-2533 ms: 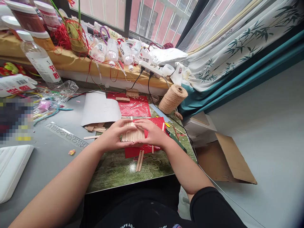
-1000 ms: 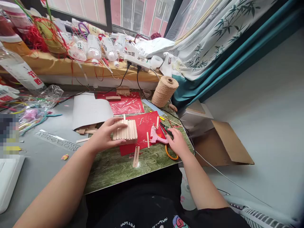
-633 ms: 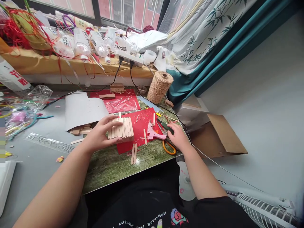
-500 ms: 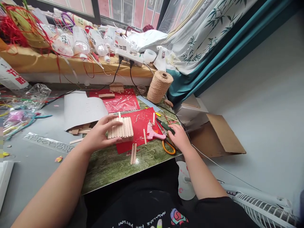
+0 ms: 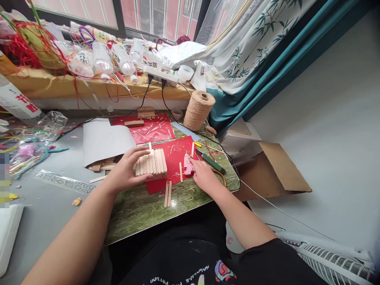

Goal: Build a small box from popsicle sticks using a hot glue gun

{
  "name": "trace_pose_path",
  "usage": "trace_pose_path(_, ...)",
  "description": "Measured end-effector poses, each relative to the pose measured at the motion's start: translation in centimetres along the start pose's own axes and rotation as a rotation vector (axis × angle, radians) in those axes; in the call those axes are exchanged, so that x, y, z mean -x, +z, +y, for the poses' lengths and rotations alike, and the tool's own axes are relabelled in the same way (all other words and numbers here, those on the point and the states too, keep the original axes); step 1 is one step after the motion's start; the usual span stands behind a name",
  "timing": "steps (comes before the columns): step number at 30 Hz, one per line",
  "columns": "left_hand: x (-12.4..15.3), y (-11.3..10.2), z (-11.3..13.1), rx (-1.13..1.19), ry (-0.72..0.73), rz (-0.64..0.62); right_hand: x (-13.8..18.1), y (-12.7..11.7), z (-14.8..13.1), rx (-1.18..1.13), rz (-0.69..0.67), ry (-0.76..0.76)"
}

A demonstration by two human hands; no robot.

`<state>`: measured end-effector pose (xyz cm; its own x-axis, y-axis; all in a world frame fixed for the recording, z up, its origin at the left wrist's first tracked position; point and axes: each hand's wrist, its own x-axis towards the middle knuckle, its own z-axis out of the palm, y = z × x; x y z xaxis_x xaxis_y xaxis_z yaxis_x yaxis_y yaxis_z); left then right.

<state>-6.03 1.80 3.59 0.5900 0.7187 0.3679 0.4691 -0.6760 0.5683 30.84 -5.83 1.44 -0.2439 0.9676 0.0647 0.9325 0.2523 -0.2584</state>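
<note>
My left hand (image 5: 126, 171) grips the left side of a small panel of glued wooden sticks (image 5: 151, 162), which rests on a red sheet (image 5: 175, 158) on the green table mat (image 5: 142, 208). My right hand (image 5: 203, 176) lies on the handle of a pink glue gun (image 5: 187, 163), fingers curled over it. Two loose wooden sticks (image 5: 168, 193) lie just in front of the panel, and one more (image 5: 181, 171) lies between panel and gun. Dark green cutters (image 5: 211, 161) and orange-handled scissors (image 5: 221, 176) sit just right of my right hand.
A twine spool (image 5: 198, 111) stands at the back right, with a power strip (image 5: 160, 76) and bottles (image 5: 101, 59) on the sill. Grey card (image 5: 107, 138) covers more sticks at left. A clear ruler (image 5: 63, 181) lies on the grey table; a cardboard box (image 5: 271, 170) sits right.
My right hand left the stick panel, reached right to the scissors, then came back left onto the pink glue gun. My left hand stayed on the panel.
</note>
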Motion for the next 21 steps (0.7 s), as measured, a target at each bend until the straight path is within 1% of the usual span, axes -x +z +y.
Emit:
trace_pose_path(3, 0.1, 0.0, 0.0, -0.009, -0.007, -0.002, 0.4, -0.1, 0.4, -0.028, 0.042, -0.034)
trace_pose_path(6, 0.1, 0.0, 0.0, -0.014, -0.008, -0.019, 1.4, -1.0, 0.4, -0.108, 0.142, -0.021)
trace_pose_path(10, 0.0, -0.1, 0.3, -0.110, 0.051, -0.005, 2.4, -2.5, -0.2, -0.309, 0.253, 0.096)
trace_pose_path(14, -0.1, -0.1, 0.8, -0.186, 0.105, 0.007, 2.5, -3.8, -1.6, -0.520, 0.318, 0.103)
trace_pose_path(18, -0.2, 0.1, 0.9, -0.181, 0.138, -0.011, 1.5, -5.7, -3.0, -0.761, 0.317, 0.082)
trace_pose_path(21, -0.3, 0.3, 0.8, -0.188, 0.154, -0.011, 0.1, -7.1, -3.9, -0.931, 0.227, 0.047)
